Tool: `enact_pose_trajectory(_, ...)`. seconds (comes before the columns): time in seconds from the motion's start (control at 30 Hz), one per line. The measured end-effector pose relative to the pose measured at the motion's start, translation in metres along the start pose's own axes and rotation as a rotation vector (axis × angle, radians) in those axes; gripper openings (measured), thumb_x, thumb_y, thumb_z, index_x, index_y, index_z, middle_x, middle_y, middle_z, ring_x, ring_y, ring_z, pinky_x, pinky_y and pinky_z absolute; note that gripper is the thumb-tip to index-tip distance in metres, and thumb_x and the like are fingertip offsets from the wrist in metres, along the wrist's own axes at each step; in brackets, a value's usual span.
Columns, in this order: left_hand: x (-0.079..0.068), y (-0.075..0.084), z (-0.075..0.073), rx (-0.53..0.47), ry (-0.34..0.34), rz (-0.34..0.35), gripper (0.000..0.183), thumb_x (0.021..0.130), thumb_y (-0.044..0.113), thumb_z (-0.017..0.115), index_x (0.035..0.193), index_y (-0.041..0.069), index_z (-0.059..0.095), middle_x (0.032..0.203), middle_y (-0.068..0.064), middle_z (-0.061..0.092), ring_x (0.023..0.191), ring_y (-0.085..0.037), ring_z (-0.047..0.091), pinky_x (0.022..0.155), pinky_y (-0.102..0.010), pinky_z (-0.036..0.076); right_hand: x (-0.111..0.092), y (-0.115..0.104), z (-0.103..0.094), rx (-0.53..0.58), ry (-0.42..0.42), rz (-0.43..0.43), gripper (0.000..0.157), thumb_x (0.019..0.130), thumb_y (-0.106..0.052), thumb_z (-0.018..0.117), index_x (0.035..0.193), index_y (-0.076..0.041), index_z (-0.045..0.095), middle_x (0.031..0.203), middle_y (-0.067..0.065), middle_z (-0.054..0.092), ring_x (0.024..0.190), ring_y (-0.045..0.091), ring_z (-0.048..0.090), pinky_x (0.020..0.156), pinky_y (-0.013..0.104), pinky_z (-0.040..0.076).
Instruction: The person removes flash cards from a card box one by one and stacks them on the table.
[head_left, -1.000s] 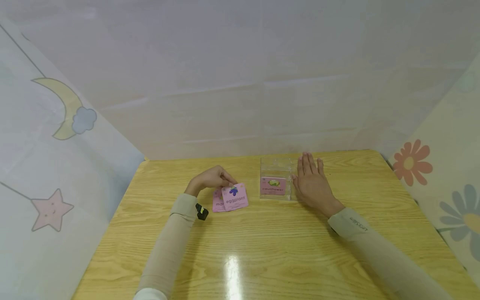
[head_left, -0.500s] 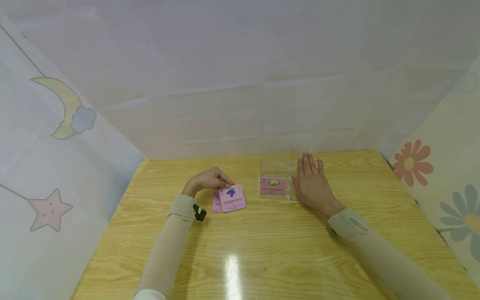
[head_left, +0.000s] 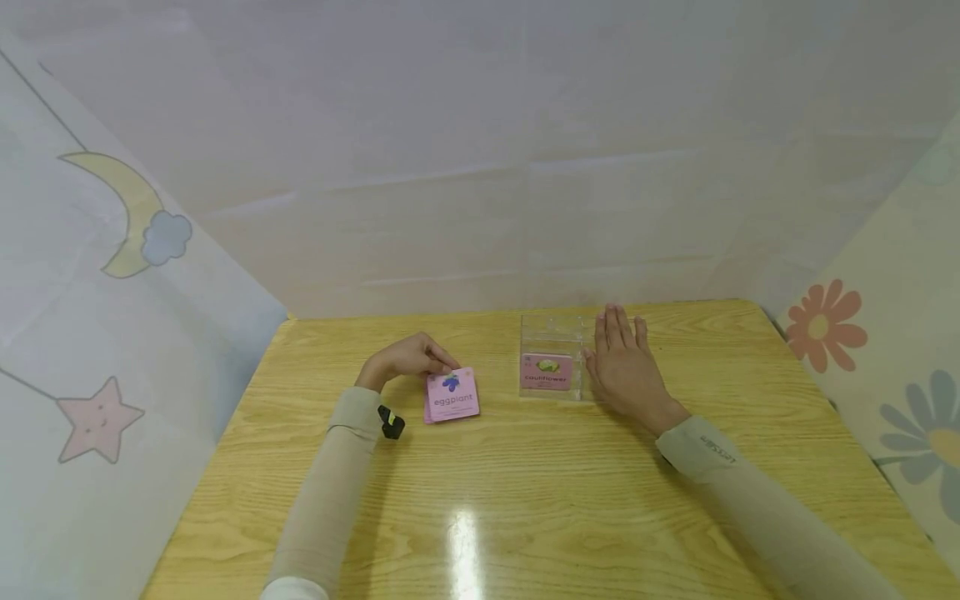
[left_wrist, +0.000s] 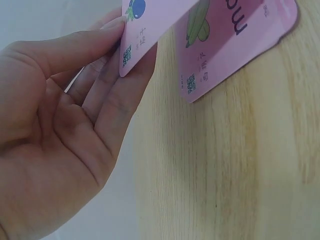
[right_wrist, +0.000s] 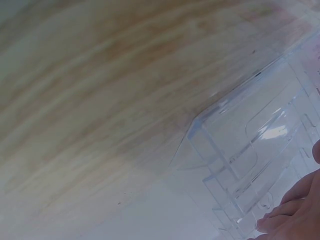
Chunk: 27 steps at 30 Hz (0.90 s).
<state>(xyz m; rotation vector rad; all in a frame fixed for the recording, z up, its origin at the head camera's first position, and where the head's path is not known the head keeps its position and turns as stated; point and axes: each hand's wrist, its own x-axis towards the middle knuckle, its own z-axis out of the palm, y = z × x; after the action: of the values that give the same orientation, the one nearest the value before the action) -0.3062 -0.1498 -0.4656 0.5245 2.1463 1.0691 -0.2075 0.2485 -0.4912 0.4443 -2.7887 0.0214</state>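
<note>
The eggplant card sits over the lower card, left of the clear box and apart from it. It looks light, thin and fairly stiff, with a smooth face that may slip against the card beneath; its rounded corners and edges could crease if squeezed hard. The far edge, away from the printed word, seems the best place to hold it: a shallow pinch leaves most of the face free.

The left grip has it just there, thumb on the face and fingers behind, the gap closed to the card's own thickness. In the left wrist view its near corner stands clear of the lower card.

The right grip is unclenched, fingers straight, laid along the box's right side on the tabletop; whether it presses the box I cannot tell. The cauliflower card is inside the box, probably rigid plastic and slick, best steadied by its walls.
</note>
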Motion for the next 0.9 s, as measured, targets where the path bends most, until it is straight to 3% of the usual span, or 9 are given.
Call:
enact_pose_trajectory(0.4,-0.003,-0.006,-0.002,0.013,-0.008,-0.002,0.023,0.100,0.004,0.068,0.119,0.002,0.079,0.118,-0.016,0.079,0.078,-0.011,0.061,0.068,-0.023,0.048,0.000,0.000,0.000,-0.001,0.015,-0.005,0.068,0.112,-0.031,0.042,0.156,0.019,0.029,0.165,0.040,0.027,0.156,0.053,0.029,0.126,0.072,0.023)
enact_pose_trajectory(0.63,-0.004,-0.008,-0.002,0.016,-0.003,-0.007,0.023,0.100,0.002,0.067,0.119,0.002,0.079,0.117,-0.019,0.079,0.081,-0.012,0.064,0.068,-0.023,0.047,-0.001,0.000,-0.001,0.027,-0.012,0.006,0.070,0.112,-0.031,0.041,0.157,0.019,0.025,0.167,0.039,0.019,0.158,0.053,0.023,0.127,0.073,0.020)
enact_pose_trajectory(0.9,-0.001,-0.013,-0.001,0.049,0.007,0.011,0.022,0.099,0.004,0.068,0.118,0.003,0.080,0.117,-0.017,0.080,0.078,-0.012,0.060,0.068,-0.024,0.043,0.000,0.001,0.001,0.017,-0.013,0.006,0.070,0.112,-0.032,0.041,0.158,0.019,0.024,0.167,0.039,0.022,0.158,0.053,0.025,0.127,0.072,0.020)
